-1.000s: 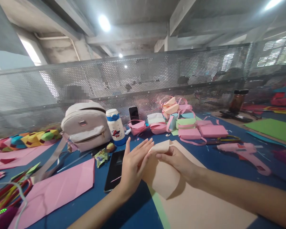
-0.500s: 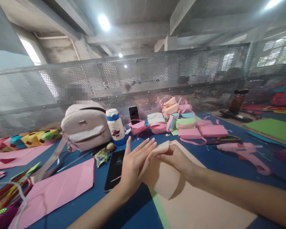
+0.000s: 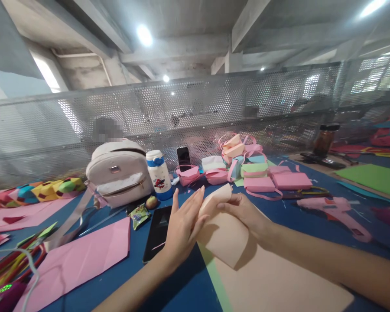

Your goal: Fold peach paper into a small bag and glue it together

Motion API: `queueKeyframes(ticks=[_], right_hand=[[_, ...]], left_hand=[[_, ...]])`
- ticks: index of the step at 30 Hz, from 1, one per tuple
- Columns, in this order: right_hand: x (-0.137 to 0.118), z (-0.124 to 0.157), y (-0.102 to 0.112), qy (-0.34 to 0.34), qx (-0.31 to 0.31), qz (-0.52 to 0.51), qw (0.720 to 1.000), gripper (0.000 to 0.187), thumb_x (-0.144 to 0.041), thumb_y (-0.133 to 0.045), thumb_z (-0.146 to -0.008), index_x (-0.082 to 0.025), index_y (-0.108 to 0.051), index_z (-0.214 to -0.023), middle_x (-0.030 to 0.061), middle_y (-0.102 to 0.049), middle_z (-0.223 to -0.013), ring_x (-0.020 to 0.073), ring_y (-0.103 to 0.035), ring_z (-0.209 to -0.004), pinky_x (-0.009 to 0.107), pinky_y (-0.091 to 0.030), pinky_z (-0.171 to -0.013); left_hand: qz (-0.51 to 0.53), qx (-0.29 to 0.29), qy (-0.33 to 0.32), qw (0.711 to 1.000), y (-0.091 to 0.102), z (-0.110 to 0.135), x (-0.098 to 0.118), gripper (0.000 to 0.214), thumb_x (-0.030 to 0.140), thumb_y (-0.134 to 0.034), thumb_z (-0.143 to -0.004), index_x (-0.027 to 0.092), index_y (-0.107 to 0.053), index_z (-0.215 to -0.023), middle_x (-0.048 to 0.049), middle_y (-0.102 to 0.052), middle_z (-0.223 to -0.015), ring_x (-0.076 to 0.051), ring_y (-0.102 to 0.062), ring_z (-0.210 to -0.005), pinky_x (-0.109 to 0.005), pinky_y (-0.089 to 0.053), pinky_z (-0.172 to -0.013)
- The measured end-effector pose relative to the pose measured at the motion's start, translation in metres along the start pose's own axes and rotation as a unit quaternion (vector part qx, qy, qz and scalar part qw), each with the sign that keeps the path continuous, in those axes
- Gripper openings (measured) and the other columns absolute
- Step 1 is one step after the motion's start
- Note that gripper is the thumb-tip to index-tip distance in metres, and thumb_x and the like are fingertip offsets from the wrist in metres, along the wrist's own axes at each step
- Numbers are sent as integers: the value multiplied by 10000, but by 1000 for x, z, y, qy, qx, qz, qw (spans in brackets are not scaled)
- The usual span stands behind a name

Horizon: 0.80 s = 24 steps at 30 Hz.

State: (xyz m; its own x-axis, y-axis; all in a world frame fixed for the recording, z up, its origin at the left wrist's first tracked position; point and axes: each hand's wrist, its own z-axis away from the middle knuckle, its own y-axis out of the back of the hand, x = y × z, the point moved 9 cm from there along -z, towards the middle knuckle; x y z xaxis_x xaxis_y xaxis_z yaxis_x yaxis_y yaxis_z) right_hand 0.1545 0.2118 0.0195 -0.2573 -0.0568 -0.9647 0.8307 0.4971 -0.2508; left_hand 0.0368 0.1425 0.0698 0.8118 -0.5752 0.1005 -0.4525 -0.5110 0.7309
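A small peach paper piece (image 3: 224, 234) curls upward above a larger peach sheet (image 3: 279, 277) on the table. My right hand (image 3: 243, 212) pinches its upper right part between thumb and fingers. At the paper's left edge is my left hand (image 3: 183, 227), its fingers stretched out and spread, the thumb touching or very near the paper. A strip of light green paper (image 3: 216, 275) shows beneath the large sheet. Close to the left hand lies a dark phone (image 3: 154, 232), partly covered by that hand.
A pink sheet (image 3: 87, 255), a pale backpack (image 3: 120, 173) and a bottle (image 3: 159, 177) stand or lie leftward. Small paper bags (image 3: 260, 184) cluster at the back. A pink glue gun (image 3: 338, 210) lies right, near a green sheet (image 3: 373, 177). A perforated metal panel (image 3: 198, 108) closes the far side.
My right hand has shifted slightly right along the small paper. My left thumb has moved apart from the right fingers, and more of the paper's curled top shows.
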Motion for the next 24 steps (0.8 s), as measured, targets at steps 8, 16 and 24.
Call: queueKeyframes(ticks=[8, 16, 24], right_hand=[[-3, 2, -4, 2, -7, -24, 1000, 328, -397, -858, -657, -138, -764, -836, 70, -745, -791, 175, -647, -650, 297, -484, -619], [4, -4, 4, -10, 13, -46, 999, 362, -407, -876, -626, -143, -759, -844, 71, -749, -810, 188, -660, -663, 315, -499, -640], [-7, -12, 12, 12, 13, -93, 996, 304, -360, -879, -626, -166, -747, -819, 41, -748, -804, 174, -662, -670, 314, -505, -675]], left_hand=[[23, 7, -4, 1000, 0, 1, 1, 467, 245, -362, -1033, 291, -345, -1498, -69, -559, -1440, -210, -545, -1308, -511, 28, -1218], [53, -22, 14, 998, -5, 1, 0, 503, 326, -306, -1050, 301, -219, -1544, -82, -467, -1516, -215, -471, -1372, -533, 59, -1210], [46, 6, 49, 998, -5, 5, -12, 562, 336, -352, -1037, 309, -151, -1561, -85, -416, -1549, -242, -405, -1416, -563, -14, -1211]])
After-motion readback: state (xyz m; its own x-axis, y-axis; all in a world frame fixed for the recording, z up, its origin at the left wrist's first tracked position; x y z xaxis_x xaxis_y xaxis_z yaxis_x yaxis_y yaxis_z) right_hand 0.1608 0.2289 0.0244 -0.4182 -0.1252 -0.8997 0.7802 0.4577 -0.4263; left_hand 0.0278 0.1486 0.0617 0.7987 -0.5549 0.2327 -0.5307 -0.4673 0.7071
